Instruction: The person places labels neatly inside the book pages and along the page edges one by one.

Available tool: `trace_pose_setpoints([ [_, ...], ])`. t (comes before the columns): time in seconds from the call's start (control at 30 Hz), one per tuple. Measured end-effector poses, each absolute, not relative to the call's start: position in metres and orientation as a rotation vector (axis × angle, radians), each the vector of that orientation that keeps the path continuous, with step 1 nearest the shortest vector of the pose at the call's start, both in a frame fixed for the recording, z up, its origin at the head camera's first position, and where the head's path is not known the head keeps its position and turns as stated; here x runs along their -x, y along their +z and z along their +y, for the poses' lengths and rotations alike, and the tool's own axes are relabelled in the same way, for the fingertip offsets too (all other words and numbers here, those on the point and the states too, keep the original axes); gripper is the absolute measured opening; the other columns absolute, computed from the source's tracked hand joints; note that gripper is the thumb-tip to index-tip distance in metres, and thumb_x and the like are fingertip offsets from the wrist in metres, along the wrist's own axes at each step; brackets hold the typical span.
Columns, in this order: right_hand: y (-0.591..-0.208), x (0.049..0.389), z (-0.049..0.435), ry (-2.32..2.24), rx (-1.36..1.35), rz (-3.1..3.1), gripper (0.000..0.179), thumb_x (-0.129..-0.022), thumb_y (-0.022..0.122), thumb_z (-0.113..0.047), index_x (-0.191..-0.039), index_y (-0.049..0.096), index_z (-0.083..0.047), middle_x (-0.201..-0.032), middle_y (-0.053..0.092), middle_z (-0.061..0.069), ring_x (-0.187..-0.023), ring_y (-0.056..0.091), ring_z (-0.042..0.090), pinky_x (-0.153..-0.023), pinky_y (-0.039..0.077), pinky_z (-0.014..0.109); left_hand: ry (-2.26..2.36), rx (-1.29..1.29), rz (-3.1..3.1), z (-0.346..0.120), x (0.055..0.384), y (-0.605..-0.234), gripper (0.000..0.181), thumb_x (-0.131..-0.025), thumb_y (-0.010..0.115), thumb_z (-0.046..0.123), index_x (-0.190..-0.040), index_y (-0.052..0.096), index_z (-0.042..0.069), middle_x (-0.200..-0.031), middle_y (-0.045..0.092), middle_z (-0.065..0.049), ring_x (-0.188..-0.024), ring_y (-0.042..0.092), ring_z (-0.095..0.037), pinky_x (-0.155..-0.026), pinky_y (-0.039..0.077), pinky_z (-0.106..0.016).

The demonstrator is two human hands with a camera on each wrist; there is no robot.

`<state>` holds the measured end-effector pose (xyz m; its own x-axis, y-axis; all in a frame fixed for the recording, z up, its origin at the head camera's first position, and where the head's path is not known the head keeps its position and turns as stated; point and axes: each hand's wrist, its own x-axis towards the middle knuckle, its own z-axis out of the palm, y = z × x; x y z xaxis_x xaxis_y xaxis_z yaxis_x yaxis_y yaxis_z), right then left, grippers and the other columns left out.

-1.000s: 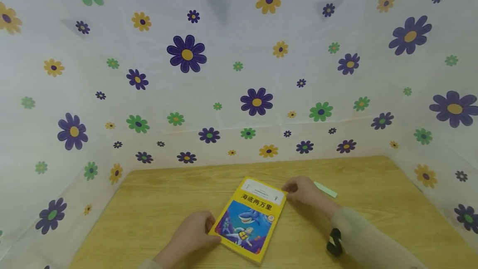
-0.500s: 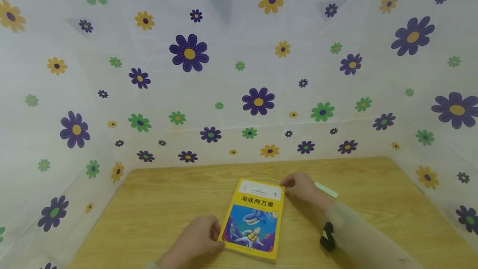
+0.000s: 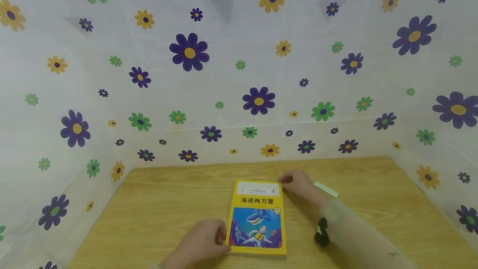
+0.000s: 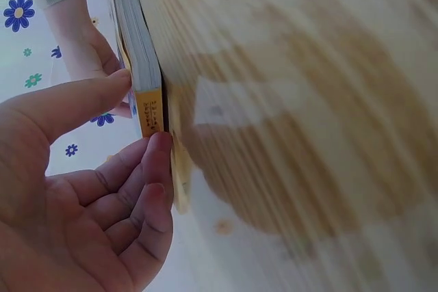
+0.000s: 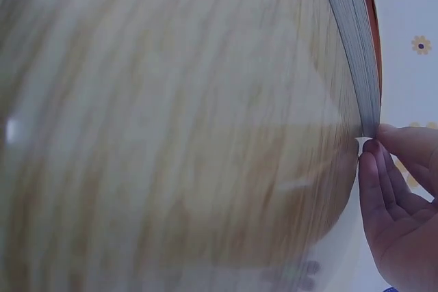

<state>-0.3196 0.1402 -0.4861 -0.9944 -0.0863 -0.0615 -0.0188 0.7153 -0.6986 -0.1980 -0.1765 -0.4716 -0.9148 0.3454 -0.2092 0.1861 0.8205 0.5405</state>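
A yellow book [image 3: 257, 227] with a shark and a diver on its cover lies face up, nearly straight. At its lower left corner is my left hand [image 3: 201, 240]. In the left wrist view the left thumb [image 4: 116, 87] lies on the cover edge and the fingertips touch the spine [image 4: 152, 113]. My right hand [image 3: 298, 184] pinches the upper right corner between thumb and fingers. From the right wrist camera, the page edges [image 5: 352, 39] run down to the right hand's fingertips [image 5: 369, 147].
The book lies on a wooden table [image 3: 168, 194]. A pale green strip [image 3: 325, 189] lies just beyond the right hand. White cloth with flowers [image 3: 224, 78] encloses the table at the back and sides. A black wrist device [image 3: 322, 232] hangs by the right sleeve.
The book has turned counterclockwise from a tilt to nearly straight, held at both corners. The left hand has shifted a little right and the right hand a little left and away.
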Motion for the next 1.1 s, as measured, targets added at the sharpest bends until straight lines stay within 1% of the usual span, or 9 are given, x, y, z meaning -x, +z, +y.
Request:
trace_pose_setpoints([
  [0.23, -0.487, 0.323, 0.136, -1.168, 0.071, 2.843, 0.014, -0.1, 0.074, -0.008, -0.112, 0.081, -0.008, -0.112, 0.077, 0.009, -0.1, 0.067, 0.021, -0.097, 0.058, 0.041, 0.768, -0.443, 2.707, -0.173, 0.198, -0.473, 0.031, -0.082, 0.092, 0.03, -0.079, 0.063, 0.019, -0.072, 0.059, 0.005, -0.067, 0.051, -0.012, -0.06, 0.04, -0.027],
  [0.43, -0.492, 0.325, 0.133, -1.183, 0.103, 2.885, 0.014, -0.098, 0.075, -0.006, -0.111, 0.081, -0.007, -0.11, 0.078, 0.01, -0.097, 0.067, 0.021, -0.096, 0.059, 0.042, 0.738, -0.463, 2.722, -0.17, 0.197, -0.471, 0.034, -0.082, 0.092, 0.033, -0.077, 0.062, 0.019, -0.069, 0.057, 0.006, -0.065, 0.049, -0.011, -0.059, 0.037, -0.026],
  [0.63, -0.494, 0.326, 0.132, -1.203, 0.082, 2.88, 0.015, -0.098, 0.075, -0.005, -0.112, 0.081, -0.006, -0.111, 0.078, 0.01, -0.099, 0.067, 0.022, -0.098, 0.058, 0.043, 0.651, -0.457, 2.782, -0.165, 0.197, -0.47, 0.036, -0.082, 0.091, 0.038, -0.075, 0.06, 0.021, -0.069, 0.056, 0.008, -0.065, 0.049, -0.009, -0.06, 0.037, -0.024],
  [0.8, -0.494, 0.327, 0.13, -1.203, 0.063, 2.866, 0.015, -0.098, 0.075, -0.005, -0.112, 0.081, -0.006, -0.111, 0.078, 0.011, -0.098, 0.068, 0.022, -0.096, 0.059, 0.041, 0.563, -0.499, 2.843, -0.159, 0.201, -0.471, 0.036, -0.082, 0.091, 0.035, -0.075, 0.058, 0.023, -0.069, 0.055, 0.008, -0.065, 0.048, -0.009, -0.06, 0.037, -0.025],
  [0.87, -0.493, 0.328, 0.129, -1.202, 0.051, 2.861, 0.015, -0.098, 0.075, -0.005, -0.112, 0.081, -0.006, -0.112, 0.078, 0.011, -0.098, 0.068, 0.022, -0.095, 0.059, 0.041, 0.523, -0.522, 2.858, -0.156, 0.204, -0.47, 0.034, -0.083, 0.091, 0.033, -0.076, 0.059, 0.023, -0.07, 0.055, 0.009, -0.066, 0.048, -0.009, -0.06, 0.038, -0.025],
  [0.97, -0.493, 0.327, 0.128, -1.199, 0.034, 2.858, 0.015, -0.098, 0.075, -0.004, -0.112, 0.081, -0.007, -0.111, 0.078, 0.01, -0.097, 0.067, 0.021, -0.095, 0.059, 0.04, 0.474, -0.577, 2.866, -0.15, 0.207, -0.468, 0.027, -0.085, 0.09, 0.03, -0.081, 0.064, 0.022, -0.073, 0.055, 0.009, -0.068, 0.049, -0.008, -0.063, 0.041, -0.024],
  [1.1, -0.492, 0.325, 0.127, -1.198, 0.028, 2.86, 0.015, -0.098, 0.075, -0.004, -0.111, 0.081, -0.006, -0.111, 0.078, 0.01, -0.097, 0.067, 0.022, -0.098, 0.058, 0.042, 0.398, -0.681, 2.873, -0.142, 0.211, -0.465, 0.02, -0.087, 0.089, 0.029, -0.091, 0.071, 0.021, -0.083, 0.058, 0.01, -0.075, 0.051, -0.005, -0.07, 0.049, -0.024],
])
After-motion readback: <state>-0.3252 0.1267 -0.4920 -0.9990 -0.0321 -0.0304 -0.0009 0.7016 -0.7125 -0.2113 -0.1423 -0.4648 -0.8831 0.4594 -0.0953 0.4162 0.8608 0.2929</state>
